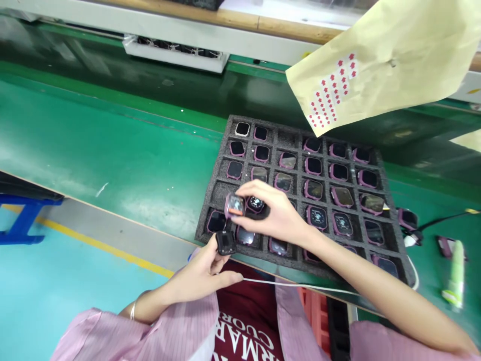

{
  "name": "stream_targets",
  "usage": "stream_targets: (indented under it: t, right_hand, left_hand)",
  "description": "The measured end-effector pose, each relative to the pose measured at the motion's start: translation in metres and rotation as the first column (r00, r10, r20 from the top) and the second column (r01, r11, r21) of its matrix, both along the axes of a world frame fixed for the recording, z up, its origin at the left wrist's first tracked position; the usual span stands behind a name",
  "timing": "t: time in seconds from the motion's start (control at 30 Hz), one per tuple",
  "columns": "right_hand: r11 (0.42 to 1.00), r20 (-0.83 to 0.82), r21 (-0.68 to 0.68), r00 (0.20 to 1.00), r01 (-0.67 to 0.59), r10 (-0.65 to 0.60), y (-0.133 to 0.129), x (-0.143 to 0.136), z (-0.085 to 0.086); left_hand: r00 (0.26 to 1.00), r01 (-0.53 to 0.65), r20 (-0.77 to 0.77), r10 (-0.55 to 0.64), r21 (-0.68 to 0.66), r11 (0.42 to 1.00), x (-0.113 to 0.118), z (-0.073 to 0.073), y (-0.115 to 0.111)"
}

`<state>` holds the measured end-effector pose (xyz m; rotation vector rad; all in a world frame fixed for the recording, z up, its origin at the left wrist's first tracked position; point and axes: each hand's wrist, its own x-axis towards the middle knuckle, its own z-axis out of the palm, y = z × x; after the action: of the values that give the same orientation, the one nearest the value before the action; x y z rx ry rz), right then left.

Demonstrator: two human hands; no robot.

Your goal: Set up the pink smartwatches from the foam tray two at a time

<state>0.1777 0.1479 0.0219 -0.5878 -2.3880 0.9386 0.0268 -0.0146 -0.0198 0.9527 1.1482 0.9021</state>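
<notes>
My right hand point(280, 213) grips a smartwatch point(236, 205) by its edges between thumb and fingers, above the left side of the foam tray point(221, 188). Its screen is lit. Just below and left of it, my left hand point(205, 271) is closed on a small black square piece point(226, 242) with a row of tiny contacts. A white cable point(293, 284) runs from beside the left thumb along the table edge. More watches sit in the tray's compartments, among them one with a lit dial point(255, 203). My right hand and forearm hide part of the tray.
Right of the tray lie another watch point(408, 218), a black cable point(443, 217), a purple case point(446, 246) and a light-green tool point(457, 273). A yellow sheet with red arrow stickers point(387, 65) hangs over the back. A white box point(176, 54) stands behind the green table point(112, 145).
</notes>
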Motion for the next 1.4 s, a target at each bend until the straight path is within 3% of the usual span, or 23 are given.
stream_targets:
  t: [0.07,0.17,0.23,0.33,0.43,0.53,0.67,0.77,0.83,0.93,1.03,1.2,1.4]
  right_hand:
    - [0.991,0.119,0.113,0.989,0.071,-0.085,0.008,-0.011,-0.006]
    - [0.949,0.349,0.314,0.927,0.019,-0.134,0.006,-0.024,-0.007]
    - [0.920,0.380,0.392,0.913,-0.016,-0.146,-0.004,-0.028,-0.002]
    - [0.922,0.374,0.384,0.922,-0.057,-0.099,-0.024,-0.031,0.007]
    - [0.928,0.473,0.355,0.878,-0.115,-0.072,-0.040,-0.036,0.007]
    - [0.915,0.519,0.383,0.849,-0.130,-0.097,-0.044,-0.039,-0.001]
    - [0.956,0.360,0.287,0.932,-0.067,-0.043,-0.032,-0.029,-0.009]
    - [0.992,0.102,0.125,0.995,0.004,-0.016,-0.027,-0.015,-0.003]
    - [0.997,0.000,0.066,0.999,-0.041,0.041,-0.030,-0.008,0.003]
    - [0.983,0.067,0.104,0.987,-0.150,0.143,-0.042,-0.005,0.008]
    - [0.967,0.167,0.173,0.973,-0.187,0.158,-0.052,-0.006,0.004]
    - [0.960,0.093,0.249,0.990,-0.124,0.104,-0.058,0.000,-0.011]
    - [0.983,-0.021,0.173,0.998,-0.053,0.057,-0.061,0.005,-0.022]
  left_hand:
    - [0.999,0.031,0.028,-0.031,-0.011,0.999,-0.004,0.002,-0.003]
    - [0.990,0.100,0.106,-0.097,-0.016,0.995,-0.012,0.009,-0.006]
    - [0.985,0.094,0.144,-0.090,-0.021,0.995,-0.019,0.013,-0.010]
    - [0.986,-0.080,0.142,0.086,-0.044,0.996,-0.031,0.017,-0.017]
    - [0.948,-0.272,0.148,0.283,-0.088,0.958,-0.037,0.017,-0.020]
    - [0.943,-0.289,0.133,0.304,-0.120,0.950,-0.038,0.019,-0.015]
    - [0.970,-0.220,0.083,0.227,-0.086,0.972,-0.038,0.022,-0.008]
    - [0.977,-0.191,0.081,0.196,-0.059,0.980,-0.036,0.021,-0.004]
    - [0.979,-0.165,0.113,0.169,-0.047,0.985,-0.033,0.020,-0.001]
    - [0.983,-0.097,0.151,0.105,-0.060,0.993,-0.024,0.020,0.004]
    - [0.989,-0.103,0.097,0.109,-0.066,0.992,-0.015,0.019,0.008]
    - [0.982,-0.186,0.044,0.185,0.012,0.983,-0.006,0.018,0.014]
    - [0.976,-0.207,0.068,0.207,-0.004,0.978,-0.001,0.017,0.016]
